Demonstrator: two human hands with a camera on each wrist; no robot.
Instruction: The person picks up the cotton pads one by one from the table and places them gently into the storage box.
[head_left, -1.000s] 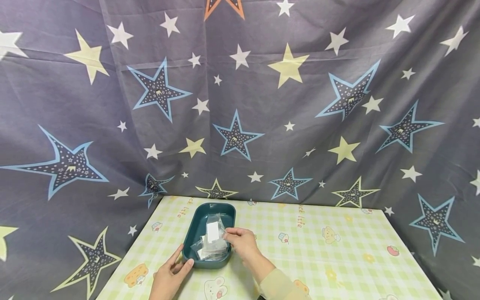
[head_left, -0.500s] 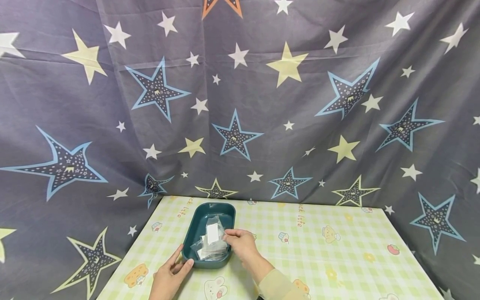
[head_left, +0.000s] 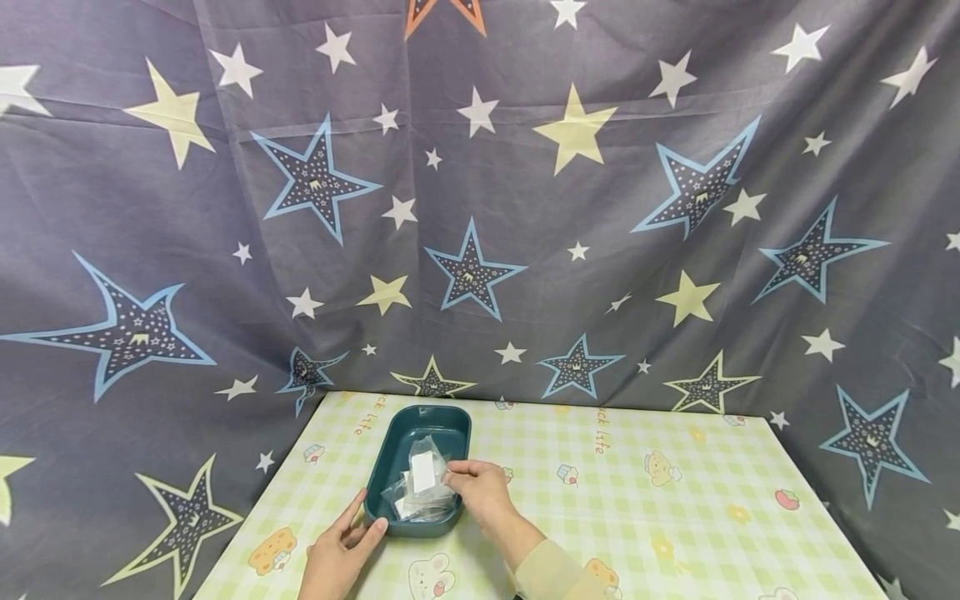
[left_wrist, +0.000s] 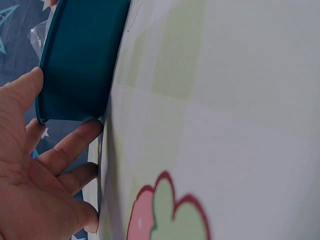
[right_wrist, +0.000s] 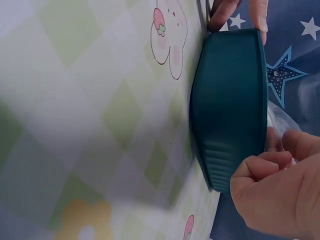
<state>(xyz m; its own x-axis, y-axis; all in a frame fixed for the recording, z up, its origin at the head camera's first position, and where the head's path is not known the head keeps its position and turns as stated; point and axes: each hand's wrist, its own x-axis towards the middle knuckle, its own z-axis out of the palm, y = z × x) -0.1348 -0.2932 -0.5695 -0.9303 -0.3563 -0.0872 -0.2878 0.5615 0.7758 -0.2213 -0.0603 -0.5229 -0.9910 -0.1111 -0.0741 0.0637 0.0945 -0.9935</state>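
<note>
A dark teal plastic bin point(head_left: 378, 467) stands on the table, with several clear plastic bags point(head_left: 423, 504) lying inside it. My right hand point(head_left: 483, 496) reaches over the bin's right rim and pinches the edge of a clear bag with a white label point(head_left: 423, 472), on top of the others. In the right wrist view, only a bit of clear plastic point(right_wrist: 281, 119) shows past the rim. At the near left corner, my left hand point(head_left: 341, 550) touches the bin with spread, fairly straight fingers. The left wrist view shows the thumb against the rim of the bin point(left_wrist: 82, 60).
A green-and-white checked tablecloth point(head_left: 622, 533) with cartoon prints covers the table. Behind it and along both sides hangs a dark curtain point(head_left: 480, 350) with stars.
My right hand has shifted slightly down and left, and the labelled bag has slid a little toward me with it. The left hand and the bin stay in place.
</note>
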